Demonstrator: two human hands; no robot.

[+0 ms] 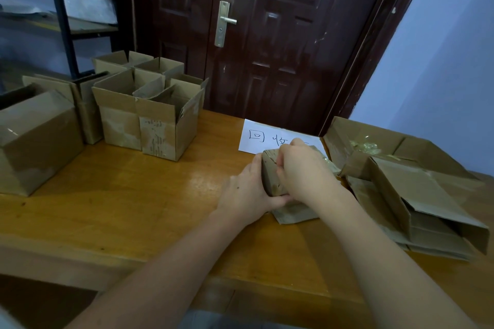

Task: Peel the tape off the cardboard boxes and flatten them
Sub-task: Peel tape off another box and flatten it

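A small cardboard box [270, 176] stands on the wooden table [128, 195] at the centre, a flap lying flat under it toward me. My left hand [247, 195] grips the box's left side, thumb curled under its near edge. My right hand [304, 168] lies over the top of the box with fingers curled at its upper left edge; what they pinch is hidden. Several open boxes [149, 117] stand at the back left, and a shut taped box [37, 139] at the far left.
A pile of flattened cardboard [417, 195] with a wad of clear tape [366, 147] lies on the right. A white sheet with handwriting [267, 136] lies behind the box. Behind the table are a dark door [267, 35] and a black metal shelf [66, 21].
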